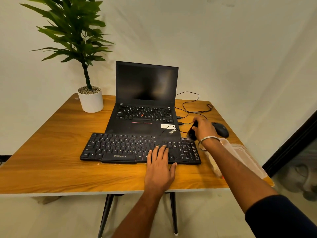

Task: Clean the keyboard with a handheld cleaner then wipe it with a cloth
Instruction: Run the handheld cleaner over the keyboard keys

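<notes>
The keyboard lies flat near the front edge of the wooden table, just in front of an open laptop. The left hand rests on it with fingers spread flat, palm down over the keys beside the number pad, pinning it in place. The right hand is closed around the small dark handheld cleaner, whose lower end sits at the far right corner of the keyboard, above the number pad. A mouse sits just beyond that hand.

The cleaning pass looks only begun. To do it well, I would keep the left palm pressing down so the board cannot slide, draw the cleaner slowly along each row of keys, and shift the bracing hand aside as the tool nears it. The thin cable crossing the laptop's corner is worth avoiding.
</notes>
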